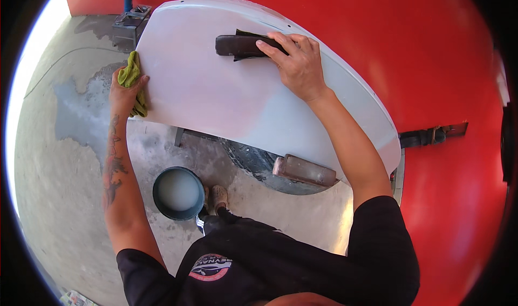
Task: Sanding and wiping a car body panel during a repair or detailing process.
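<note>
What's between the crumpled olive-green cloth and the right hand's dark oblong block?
Head view: only a bare stretch of the pale curved panel lies between cloth and block.

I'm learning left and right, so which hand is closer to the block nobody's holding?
Right. The right hand holds the black block farther up the panel from the loose block. The left hand is farther off, with the green cloth at the panel's left edge.
</note>
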